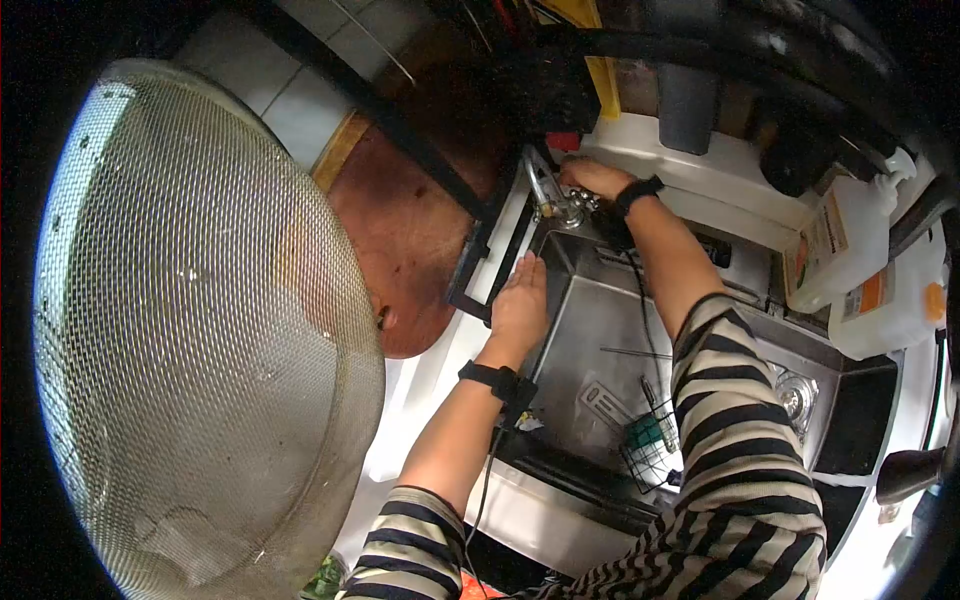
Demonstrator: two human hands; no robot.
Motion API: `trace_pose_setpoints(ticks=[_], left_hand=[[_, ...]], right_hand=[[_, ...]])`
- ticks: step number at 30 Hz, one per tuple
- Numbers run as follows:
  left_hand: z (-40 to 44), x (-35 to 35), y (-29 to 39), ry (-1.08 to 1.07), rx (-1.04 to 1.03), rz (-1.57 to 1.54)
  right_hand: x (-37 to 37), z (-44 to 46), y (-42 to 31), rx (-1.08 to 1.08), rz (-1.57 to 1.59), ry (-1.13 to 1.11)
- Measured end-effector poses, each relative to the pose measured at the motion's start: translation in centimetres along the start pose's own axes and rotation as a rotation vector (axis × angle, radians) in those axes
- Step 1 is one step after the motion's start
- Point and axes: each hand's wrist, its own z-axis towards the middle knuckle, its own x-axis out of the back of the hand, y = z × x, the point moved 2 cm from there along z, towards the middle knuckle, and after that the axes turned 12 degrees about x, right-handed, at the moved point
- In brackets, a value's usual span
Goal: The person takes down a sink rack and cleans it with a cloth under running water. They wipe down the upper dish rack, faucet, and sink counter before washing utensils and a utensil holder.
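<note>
Right hand (594,178) is being held beside curved silver metal faucet (542,187), grip unclear; left hand (522,303), nearer side, flat, released; completion unseen.

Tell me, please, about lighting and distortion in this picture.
Head view: fisheye bending, black corners; head view: pale glare along the left edge of the mesh strainer, glints on the chrome faucet; head view: upper right mostly dim.
</note>
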Motion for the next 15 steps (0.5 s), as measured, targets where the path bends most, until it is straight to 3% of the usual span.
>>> trace_pose_setpoints(ticks=[3,4,7,9,11,15], left_hand=[[0.2,-0.2,-0.4,0.003,-0.031,-0.039],[0.4,-0.9,-0.8,0.058,-0.065,-0.024],[0.2,-0.1,-0.5,0.012,-0.035,-0.031],[0.5,-0.3,-0.5,0.01,-0.029,-0.02],[0.4,-0.8,-0.5,0.003,-0.025,0.002],[0.3,-1.0,-0.8,0.002,-0.034,0.037]], right_hand=[[1.3,-4.0,-0.4,-0.135,0.051,0.042],[0.8,-5.0,-1.2,-0.213,0.197,0.274],[-1.2,-8.0,-3.1,-0.102,-0.337,0.379],[-3.4,-9.6,-5.9,-0.031,-0.521,0.389],[-4.8,-11.1,-7.4,-0.05,-0.607,0.633],[-4.4,-12.8,-7.0,-0.165,-0.713,0.626]])
